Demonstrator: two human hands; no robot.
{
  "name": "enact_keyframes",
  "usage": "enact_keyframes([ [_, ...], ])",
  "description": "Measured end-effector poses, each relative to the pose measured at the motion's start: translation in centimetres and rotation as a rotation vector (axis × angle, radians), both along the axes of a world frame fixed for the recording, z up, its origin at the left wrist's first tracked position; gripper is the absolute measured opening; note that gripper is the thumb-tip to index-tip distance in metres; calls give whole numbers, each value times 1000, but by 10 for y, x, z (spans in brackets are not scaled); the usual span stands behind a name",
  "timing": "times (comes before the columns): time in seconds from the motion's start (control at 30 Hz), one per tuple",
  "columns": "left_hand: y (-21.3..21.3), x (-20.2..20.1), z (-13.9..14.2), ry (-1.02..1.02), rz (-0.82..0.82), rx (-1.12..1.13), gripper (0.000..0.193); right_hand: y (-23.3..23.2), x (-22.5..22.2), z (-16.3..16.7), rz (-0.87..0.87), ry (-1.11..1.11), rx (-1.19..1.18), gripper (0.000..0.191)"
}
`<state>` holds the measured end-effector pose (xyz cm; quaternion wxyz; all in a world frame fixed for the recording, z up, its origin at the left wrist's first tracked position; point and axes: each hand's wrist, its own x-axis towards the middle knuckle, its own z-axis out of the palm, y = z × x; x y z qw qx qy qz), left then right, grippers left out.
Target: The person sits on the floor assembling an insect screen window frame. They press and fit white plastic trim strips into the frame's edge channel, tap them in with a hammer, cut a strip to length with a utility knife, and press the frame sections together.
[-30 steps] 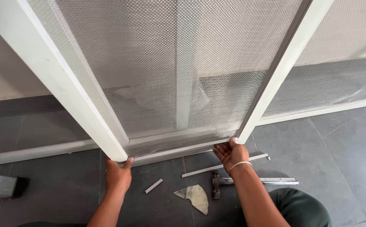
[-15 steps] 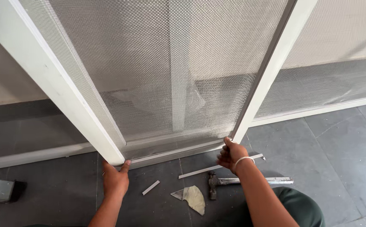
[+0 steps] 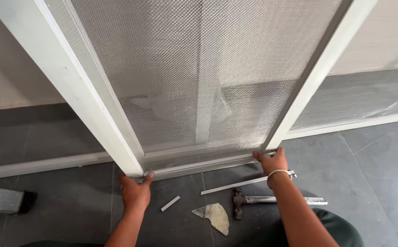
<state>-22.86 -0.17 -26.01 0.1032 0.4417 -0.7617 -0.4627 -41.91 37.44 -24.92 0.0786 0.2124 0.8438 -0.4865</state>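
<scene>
Crouched low, a person grips the bottom corners of a white-framed mesh screen panel (image 3: 199, 82), seen from a head-worn cam looking down. Left hand (image 3: 135, 190) sits at the lower-left corner, thumb hooked over the bottom rail (image 3: 199, 165) where it meets the left upright, fingers curled underneath & mostly hidden; it is clasping the frame. Right hand (image 3: 272, 161), w/ a thin silver bangle (image 3: 276, 174) at the wrist, is clenched on the lower-right corner, knuckles up, fingers wrapped over the rail's end by the right upright.

Panel stands roughly upright, leaning away from the cam, its bottom edge just above or on the dark grey tiled floor (image 3: 372, 164); can't tell which. Through the mesh a second vertical bar & a pale crumpled sheet show dimly behind.

On the floor btwn the forearms: a long thin metal strip (image 3: 235, 185) lying at a slant, a short metal offcut (image 3: 170, 203) nearer the left arm, a flat trowel-shaped piece w/ a yellowish blade (image 3: 217, 216), and a hammer (image 3: 272, 200) w/ a metal handle, head pointing left, just beside the right forearm. At far left, the end of a grey box-section bar (image 3: 0, 200) lies on the tiles. Another meshed frame (image 3: 359, 103) runs along the wall at right.
</scene>
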Motion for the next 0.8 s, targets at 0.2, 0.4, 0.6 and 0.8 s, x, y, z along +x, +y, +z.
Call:
enact_keyframes([
  [0.2,-3,-15,-4,-28,93,71,86,-11,-15,20,-56,-193,-7,70],
  [0.4,1,-5,0,0,87,10,87,-4,-7,37,-37,-234,-16,76],
  [0.6,3,12,16,169,17,9,98,15,24,25,239,-9,172,91],
  [0.8,38,-55,74,98,-26,-106,110,14,30,22,239,-14,355,101],
])
